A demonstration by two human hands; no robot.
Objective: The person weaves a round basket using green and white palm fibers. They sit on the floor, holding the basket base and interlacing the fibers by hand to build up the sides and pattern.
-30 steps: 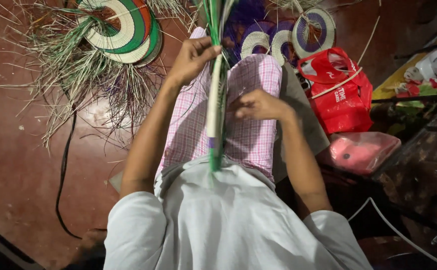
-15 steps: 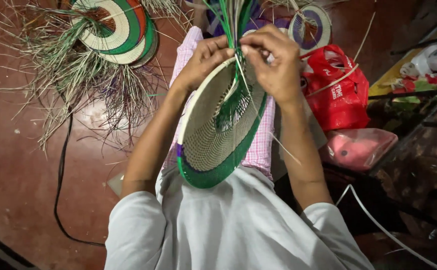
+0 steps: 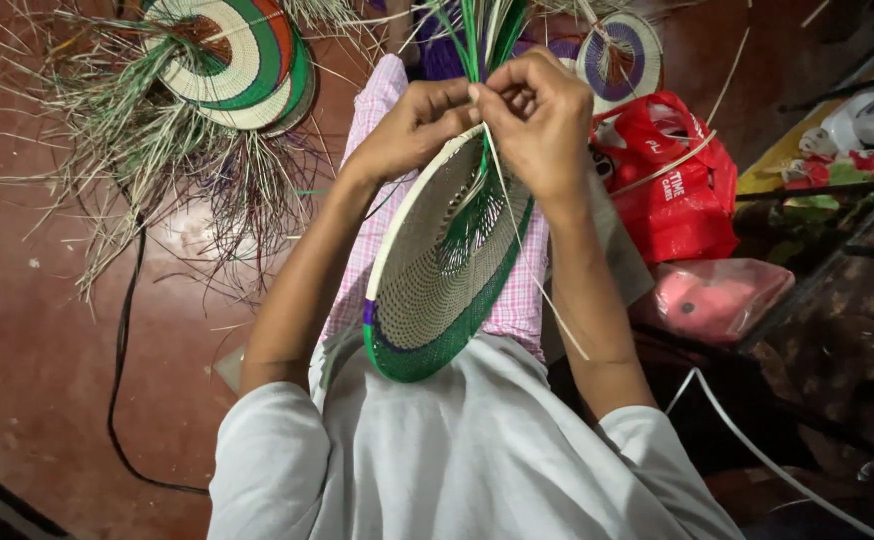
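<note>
Both hands' grip pinches woven disc top rim.

Single head-worn view, steeply downward, close over lap and floor

Red plastic bag with white print, right of centre; pink translucent bag just below it.

red bag close right, floor open left
</note>
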